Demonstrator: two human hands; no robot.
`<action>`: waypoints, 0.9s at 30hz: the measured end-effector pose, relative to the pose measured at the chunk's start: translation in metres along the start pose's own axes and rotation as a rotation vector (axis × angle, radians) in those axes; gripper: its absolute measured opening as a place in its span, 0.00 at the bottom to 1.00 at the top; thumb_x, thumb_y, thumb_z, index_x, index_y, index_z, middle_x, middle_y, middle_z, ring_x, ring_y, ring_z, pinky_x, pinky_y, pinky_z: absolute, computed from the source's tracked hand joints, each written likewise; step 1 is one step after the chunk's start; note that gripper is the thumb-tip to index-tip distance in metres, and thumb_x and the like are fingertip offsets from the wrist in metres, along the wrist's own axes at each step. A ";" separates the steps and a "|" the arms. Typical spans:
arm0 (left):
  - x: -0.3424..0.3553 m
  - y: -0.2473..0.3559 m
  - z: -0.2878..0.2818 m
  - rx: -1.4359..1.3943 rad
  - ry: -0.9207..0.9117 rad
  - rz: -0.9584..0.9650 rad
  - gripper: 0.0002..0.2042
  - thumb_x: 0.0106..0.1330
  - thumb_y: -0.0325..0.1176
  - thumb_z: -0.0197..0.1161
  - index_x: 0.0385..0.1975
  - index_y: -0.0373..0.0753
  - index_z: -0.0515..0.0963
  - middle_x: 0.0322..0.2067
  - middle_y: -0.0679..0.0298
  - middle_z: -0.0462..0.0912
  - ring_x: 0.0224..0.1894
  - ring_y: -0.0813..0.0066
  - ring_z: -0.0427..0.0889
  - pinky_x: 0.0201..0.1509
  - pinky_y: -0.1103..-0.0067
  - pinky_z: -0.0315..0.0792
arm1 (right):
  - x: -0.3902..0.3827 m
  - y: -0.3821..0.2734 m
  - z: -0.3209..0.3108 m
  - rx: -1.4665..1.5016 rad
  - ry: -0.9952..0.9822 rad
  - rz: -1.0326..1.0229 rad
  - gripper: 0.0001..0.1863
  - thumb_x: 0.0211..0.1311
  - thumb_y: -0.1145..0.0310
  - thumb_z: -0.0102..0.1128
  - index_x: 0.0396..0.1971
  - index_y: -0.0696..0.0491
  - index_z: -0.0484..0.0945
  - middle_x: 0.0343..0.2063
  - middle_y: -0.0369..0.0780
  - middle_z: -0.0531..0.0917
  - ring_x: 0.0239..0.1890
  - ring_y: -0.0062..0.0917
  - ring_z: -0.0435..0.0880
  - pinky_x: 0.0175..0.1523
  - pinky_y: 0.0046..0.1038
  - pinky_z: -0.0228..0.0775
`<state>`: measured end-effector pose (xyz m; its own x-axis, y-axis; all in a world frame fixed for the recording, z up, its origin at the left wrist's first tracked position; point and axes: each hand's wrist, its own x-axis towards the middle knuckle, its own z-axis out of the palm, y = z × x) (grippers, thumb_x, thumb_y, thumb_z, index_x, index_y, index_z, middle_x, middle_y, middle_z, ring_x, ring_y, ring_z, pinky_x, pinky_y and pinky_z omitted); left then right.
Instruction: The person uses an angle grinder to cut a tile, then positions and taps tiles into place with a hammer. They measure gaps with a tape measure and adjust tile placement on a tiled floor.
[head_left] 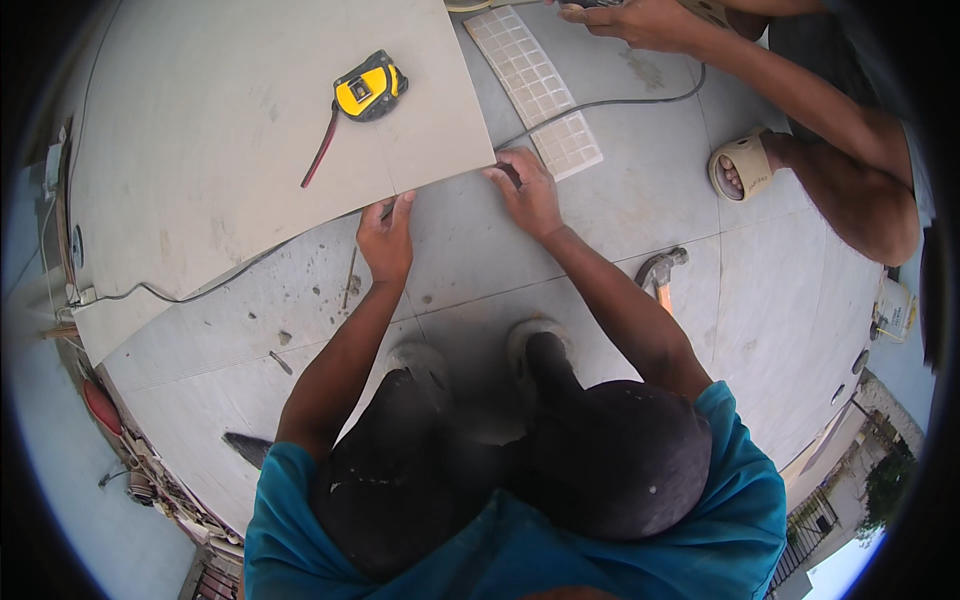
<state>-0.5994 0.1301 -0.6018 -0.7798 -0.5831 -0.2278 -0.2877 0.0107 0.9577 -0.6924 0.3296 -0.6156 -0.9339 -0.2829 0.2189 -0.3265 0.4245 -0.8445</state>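
Note:
A large beige tile (230, 120) lies in front of me, its near edge running between my hands. My left hand (385, 240) holds that edge, thumb on top and the other fingers partly hidden beneath. At the tile's right corner my right hand (527, 192) is closed on it, thumb and fingers curled around the corner. On top of the tile sits a yellow and black tape measure (367, 88), with a narrow red and black strip (320, 150) trailing from it.
Another person's hand (640, 22) holds a dark object at the top right, near a sandalled foot (742, 168). A gridded pale panel (540, 90) lies beside the tile, crossed by a black cable (640, 100). A hammer (660, 275) and cement crumbs (285, 338) lie on the floor.

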 end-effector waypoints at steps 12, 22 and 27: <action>0.002 -0.005 -0.001 -0.028 -0.004 -0.003 0.14 0.68 0.35 0.66 0.42 0.28 0.80 0.41 0.59 0.81 0.41 0.76 0.80 0.48 0.79 0.76 | -0.002 0.001 0.001 0.115 -0.018 0.074 0.12 0.60 0.69 0.66 0.43 0.54 0.78 0.38 0.43 0.80 0.40 0.33 0.83 0.45 0.31 0.75; -0.002 0.005 0.003 -0.081 -0.037 -0.030 0.15 0.71 0.36 0.60 0.44 0.26 0.74 0.44 0.51 0.80 0.49 0.60 0.83 0.56 0.70 0.78 | -0.004 0.000 0.000 0.149 -0.015 0.083 0.09 0.62 0.70 0.63 0.41 0.55 0.78 0.41 0.43 0.80 0.43 0.36 0.82 0.47 0.33 0.74; -0.003 0.006 0.002 -0.074 -0.073 0.003 0.15 0.72 0.36 0.60 0.42 0.26 0.73 0.45 0.49 0.80 0.50 0.57 0.82 0.58 0.68 0.77 | -0.003 0.004 0.000 0.103 -0.043 0.018 0.08 0.63 0.69 0.59 0.39 0.55 0.79 0.39 0.44 0.81 0.45 0.41 0.79 0.49 0.37 0.72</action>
<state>-0.6001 0.1332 -0.5960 -0.8200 -0.5220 -0.2350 -0.2457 -0.0499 0.9681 -0.6906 0.3320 -0.6193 -0.9314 -0.3140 0.1841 -0.2914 0.3401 -0.8941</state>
